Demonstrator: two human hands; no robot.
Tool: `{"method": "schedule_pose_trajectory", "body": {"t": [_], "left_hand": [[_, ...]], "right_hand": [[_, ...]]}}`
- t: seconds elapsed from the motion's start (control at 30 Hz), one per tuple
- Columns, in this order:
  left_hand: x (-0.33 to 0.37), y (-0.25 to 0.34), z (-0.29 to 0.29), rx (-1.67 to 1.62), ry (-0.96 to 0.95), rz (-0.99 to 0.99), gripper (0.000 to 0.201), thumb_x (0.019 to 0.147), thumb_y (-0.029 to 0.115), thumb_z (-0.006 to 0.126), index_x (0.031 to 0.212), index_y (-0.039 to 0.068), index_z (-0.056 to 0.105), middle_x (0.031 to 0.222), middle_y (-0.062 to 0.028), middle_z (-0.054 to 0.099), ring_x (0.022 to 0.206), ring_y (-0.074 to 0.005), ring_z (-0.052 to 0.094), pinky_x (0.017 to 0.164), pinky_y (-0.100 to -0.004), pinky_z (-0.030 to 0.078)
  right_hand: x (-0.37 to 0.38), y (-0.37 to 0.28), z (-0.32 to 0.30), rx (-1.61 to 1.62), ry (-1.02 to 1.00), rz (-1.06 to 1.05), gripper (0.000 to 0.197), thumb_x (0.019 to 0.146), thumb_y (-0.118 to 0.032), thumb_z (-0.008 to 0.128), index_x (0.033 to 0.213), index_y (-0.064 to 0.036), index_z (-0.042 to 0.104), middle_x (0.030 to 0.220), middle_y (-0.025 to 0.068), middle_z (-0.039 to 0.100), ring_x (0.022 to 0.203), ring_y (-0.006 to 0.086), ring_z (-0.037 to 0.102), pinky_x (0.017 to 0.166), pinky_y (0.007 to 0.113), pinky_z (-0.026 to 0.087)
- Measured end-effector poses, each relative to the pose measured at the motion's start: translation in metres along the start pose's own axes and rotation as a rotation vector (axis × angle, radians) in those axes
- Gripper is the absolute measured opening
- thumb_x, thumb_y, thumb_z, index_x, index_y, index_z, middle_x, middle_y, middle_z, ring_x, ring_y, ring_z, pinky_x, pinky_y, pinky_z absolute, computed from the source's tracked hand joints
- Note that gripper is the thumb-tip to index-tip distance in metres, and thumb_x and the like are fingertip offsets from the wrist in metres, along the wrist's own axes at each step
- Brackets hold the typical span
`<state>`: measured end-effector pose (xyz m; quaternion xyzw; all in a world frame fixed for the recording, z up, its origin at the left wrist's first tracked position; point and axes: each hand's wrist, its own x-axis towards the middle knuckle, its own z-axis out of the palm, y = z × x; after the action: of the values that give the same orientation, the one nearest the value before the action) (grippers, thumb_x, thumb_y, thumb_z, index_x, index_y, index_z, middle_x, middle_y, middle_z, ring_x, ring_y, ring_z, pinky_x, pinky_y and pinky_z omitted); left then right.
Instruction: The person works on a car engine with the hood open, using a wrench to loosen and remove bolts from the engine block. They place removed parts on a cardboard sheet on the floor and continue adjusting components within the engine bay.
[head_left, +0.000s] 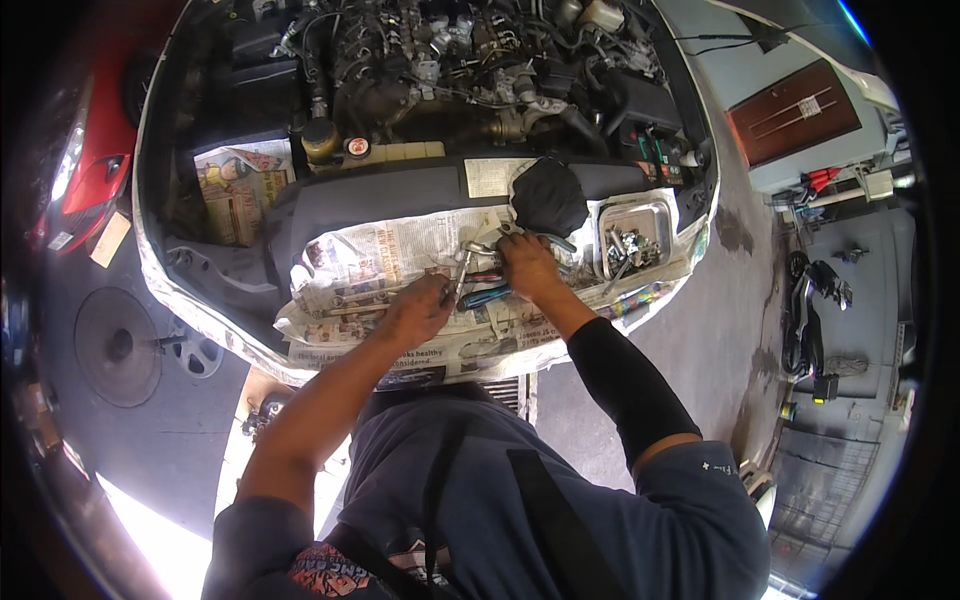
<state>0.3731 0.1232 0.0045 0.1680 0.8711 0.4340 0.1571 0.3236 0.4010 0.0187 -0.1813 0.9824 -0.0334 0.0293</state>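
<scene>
My left hand (420,308) is closed, its fingertips at the lower end of a chrome ratchet (463,274) that stands at a slant over the newspaper. To its right, my right hand (530,266) reaches down among a pile of hand tools, fingers bent and pressed together; what they grip is hidden beneath them. A screwdriver with a blue handle (486,297) lies just below the right fingers, beside a red-handled tool (487,277). Touching the far side of the pile is a crumpled black cloth (549,196). Newspaper (355,262) covers the car's front edge under both hands.
A clear tray (634,212) of loose bolts and small metal parts sits right of the tools. Beyond lies the open engine bay (430,85), with a white-capped reservoir (400,152). A red car (95,165) stands at the left; shelving (830,470) is at the right.
</scene>
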Motion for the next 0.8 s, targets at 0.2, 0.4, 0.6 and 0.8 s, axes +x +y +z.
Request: {"method": "schedule_pose_trajectory", "body": {"t": [0.2, 0.4, 0.6, 0.8], "left_hand": [[0.012, -0.027, -0.009, -0.150, 0.146, -0.166, 0.029, 0.108, 0.021, 0.063, 0.130, 0.005, 0.071, 0.124, -0.0268, 0.075, 0.117, -0.0438, 0.073, 0.101, -0.0477, 0.058], [-0.033, -0.092, -0.098, 0.070, 0.223, -0.218, 0.026, 0.111, 0.023, 0.064, 0.127, 0.006, 0.076, 0.124, -0.0193, 0.079, 0.115, -0.0332, 0.075, 0.102, -0.0426, 0.057], [-0.048, -0.071, -0.081, 0.199, 0.073, -0.336, 0.027, 0.105, 0.030, 0.070, 0.120, 0.008, 0.078, 0.116, -0.0193, 0.080, 0.106, -0.0357, 0.078, 0.094, -0.0448, 0.060], [-0.037, -0.047, -0.052, 0.284, -0.051, -0.519, 0.041, 0.094, 0.046, 0.079, 0.111, 0.010, 0.083, 0.110, -0.0205, 0.082, 0.110, -0.0394, 0.078, 0.101, -0.0474, 0.058]], "right_hand": [[-0.012, -0.005, -0.037, 0.245, -0.057, 0.087, 0.048, 0.098, -0.032, 0.072, 0.137, -0.0057, 0.064, 0.125, 0.0192, 0.073, 0.119, 0.0406, 0.071, 0.104, 0.049, 0.056], [-0.055, 0.030, -0.055, 0.604, -0.372, 0.270, 0.054, 0.105, -0.022, 0.069, 0.157, -0.0309, 0.057, 0.126, 0.0200, 0.072, 0.109, 0.0378, 0.074, 0.098, 0.048, 0.059], [-0.062, 0.051, -0.022, 0.535, -0.316, 0.402, 0.052, 0.110, -0.022, 0.064, 0.156, -0.0458, 0.059, 0.108, 0.0168, 0.074, 0.092, 0.0388, 0.073, 0.085, 0.049, 0.059], [-0.060, 0.040, -0.031, 0.421, 0.027, 0.224, 0.029, 0.113, -0.052, 0.059, 0.138, -0.0449, 0.073, 0.093, 0.0171, 0.071, 0.085, 0.0423, 0.071, 0.080, 0.052, 0.056]]}}
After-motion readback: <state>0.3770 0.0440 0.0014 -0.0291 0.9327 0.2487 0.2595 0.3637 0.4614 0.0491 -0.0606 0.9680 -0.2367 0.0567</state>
